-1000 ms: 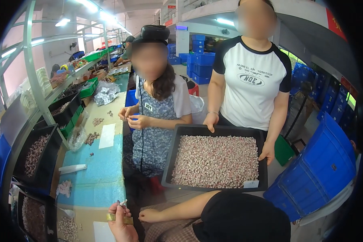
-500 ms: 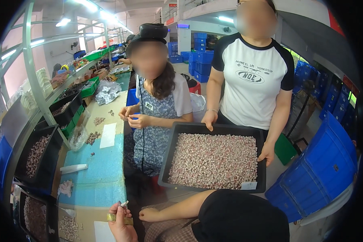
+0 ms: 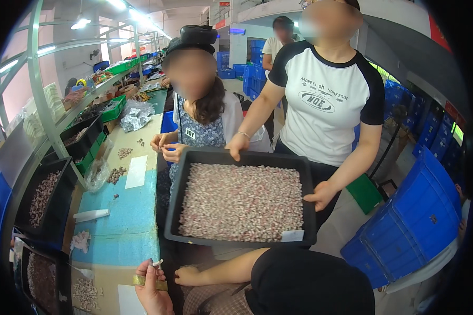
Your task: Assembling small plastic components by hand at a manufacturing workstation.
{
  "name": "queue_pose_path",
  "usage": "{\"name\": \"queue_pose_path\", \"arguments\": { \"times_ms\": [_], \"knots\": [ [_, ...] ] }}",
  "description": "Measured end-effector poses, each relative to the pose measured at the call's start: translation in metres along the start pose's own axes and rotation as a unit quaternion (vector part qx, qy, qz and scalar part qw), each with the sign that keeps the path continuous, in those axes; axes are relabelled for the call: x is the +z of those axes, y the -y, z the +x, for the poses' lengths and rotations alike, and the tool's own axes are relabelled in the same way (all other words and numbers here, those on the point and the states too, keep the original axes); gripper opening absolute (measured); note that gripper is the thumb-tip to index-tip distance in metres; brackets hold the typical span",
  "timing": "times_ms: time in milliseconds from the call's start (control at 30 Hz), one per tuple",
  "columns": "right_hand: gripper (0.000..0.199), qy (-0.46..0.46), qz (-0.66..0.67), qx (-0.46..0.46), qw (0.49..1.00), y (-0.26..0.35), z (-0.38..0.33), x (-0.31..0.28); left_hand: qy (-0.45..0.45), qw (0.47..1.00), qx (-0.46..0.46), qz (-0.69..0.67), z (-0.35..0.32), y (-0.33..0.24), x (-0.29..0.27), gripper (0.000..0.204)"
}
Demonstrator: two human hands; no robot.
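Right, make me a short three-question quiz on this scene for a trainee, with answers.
1. True or false: the black tray of small pale pieces stands on the floor.
2. Who holds it: the person in floral clothing or the person in the white shirt with black sleeves?
3. What does the camera wearer's left hand pinch: (a) a plastic bag, (b) a small whitish piece, (c) a sheet of paper?

Key: 1 false; 2 the person in the white shirt with black sleeves; 3 b.

The left hand [image 3: 152, 291] is cut off near the wrist by the lower edge; the pale piece [image 3: 157, 263] it holds is too small to identify. Small pieces [image 3: 242, 202] in the black tray [image 3: 220, 242] look blurred.
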State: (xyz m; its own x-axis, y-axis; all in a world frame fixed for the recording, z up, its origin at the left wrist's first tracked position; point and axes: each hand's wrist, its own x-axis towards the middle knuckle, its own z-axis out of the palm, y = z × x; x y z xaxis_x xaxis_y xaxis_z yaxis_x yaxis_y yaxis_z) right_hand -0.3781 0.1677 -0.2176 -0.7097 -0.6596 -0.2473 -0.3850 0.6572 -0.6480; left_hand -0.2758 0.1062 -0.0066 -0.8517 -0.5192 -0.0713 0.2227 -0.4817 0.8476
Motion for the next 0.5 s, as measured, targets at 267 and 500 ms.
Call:
{"name": "queue_pose_path", "arguments": {
  "times_ms": [267,500],
  "knots": [
    [0.033,-0.031,-0.023,-0.031,0.999,-0.023,0.01,0.026,-0.029,0.998,0.018,-0.043,0.024,0.002,-0.021,0.026],
    [0.032,-0.038,-0.007,-0.039,0.998,-0.022,-0.028,-0.013,-0.08,0.996,0.022,-0.042,0.011,-0.029,0.006,0.032]
  ]
}}
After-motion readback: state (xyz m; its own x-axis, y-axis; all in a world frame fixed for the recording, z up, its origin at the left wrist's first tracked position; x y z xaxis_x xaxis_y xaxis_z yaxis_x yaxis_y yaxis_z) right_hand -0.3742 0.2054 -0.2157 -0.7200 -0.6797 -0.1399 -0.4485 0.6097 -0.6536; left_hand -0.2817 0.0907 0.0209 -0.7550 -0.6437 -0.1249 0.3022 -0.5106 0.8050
